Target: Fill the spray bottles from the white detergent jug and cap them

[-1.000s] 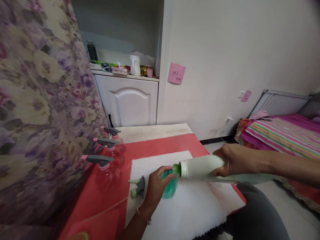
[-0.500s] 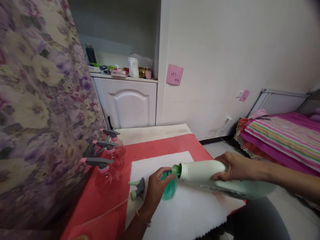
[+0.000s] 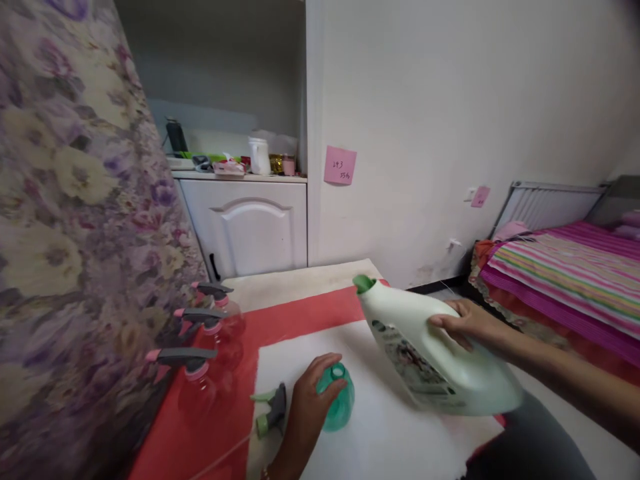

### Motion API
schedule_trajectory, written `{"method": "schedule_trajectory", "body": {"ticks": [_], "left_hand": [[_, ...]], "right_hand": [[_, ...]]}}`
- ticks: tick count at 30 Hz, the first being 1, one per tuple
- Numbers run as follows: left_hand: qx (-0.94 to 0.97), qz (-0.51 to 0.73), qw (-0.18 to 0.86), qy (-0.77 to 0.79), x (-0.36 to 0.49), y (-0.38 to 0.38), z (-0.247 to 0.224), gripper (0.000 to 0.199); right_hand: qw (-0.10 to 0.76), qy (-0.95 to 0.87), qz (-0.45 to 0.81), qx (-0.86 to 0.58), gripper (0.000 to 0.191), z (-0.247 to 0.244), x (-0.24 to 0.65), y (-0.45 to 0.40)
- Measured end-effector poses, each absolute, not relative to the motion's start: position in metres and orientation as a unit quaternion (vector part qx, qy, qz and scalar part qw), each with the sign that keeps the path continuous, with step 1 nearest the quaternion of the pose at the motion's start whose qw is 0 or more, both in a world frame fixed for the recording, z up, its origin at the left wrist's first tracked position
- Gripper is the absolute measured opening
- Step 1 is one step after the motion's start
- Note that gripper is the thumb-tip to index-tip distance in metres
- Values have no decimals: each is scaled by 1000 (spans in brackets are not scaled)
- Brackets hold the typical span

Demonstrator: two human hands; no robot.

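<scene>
Head view: left hand (curved) around green bottle.

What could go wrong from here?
Spill: the pale green jug is uncapped and tilted in the right hand; a dip could drip liquid onto the white cloth.
Tip-over: the green bottle stands open, and how firmly the left hand grips it is unclear; a bump might topple it.
Snag: the loose trigger sprayer lies beside the left hand, which could knock it.
</scene>
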State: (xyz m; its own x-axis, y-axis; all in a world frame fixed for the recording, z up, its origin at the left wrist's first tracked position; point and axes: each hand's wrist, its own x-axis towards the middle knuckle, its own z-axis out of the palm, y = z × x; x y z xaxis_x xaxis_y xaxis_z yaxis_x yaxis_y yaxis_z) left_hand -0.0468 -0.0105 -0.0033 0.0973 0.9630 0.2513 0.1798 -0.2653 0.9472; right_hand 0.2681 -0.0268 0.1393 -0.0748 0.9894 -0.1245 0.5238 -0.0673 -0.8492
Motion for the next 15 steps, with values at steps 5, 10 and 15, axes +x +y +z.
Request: {"method": "schedule_trajectory", "body": {"ticks": [5,10,15], "left_hand": [[642,476,368,475,-50,-6,-15,37],[643,455,363,497,-50,-6,-25,50],[645,450,374,492,-53,-5,-40,66]], "right_hand": [[458,-566,364,-581,41,111,243,8],[528,-532,328,-575,30,68,198,50],[551,-522,307,-575,32,41,150,76]]}}
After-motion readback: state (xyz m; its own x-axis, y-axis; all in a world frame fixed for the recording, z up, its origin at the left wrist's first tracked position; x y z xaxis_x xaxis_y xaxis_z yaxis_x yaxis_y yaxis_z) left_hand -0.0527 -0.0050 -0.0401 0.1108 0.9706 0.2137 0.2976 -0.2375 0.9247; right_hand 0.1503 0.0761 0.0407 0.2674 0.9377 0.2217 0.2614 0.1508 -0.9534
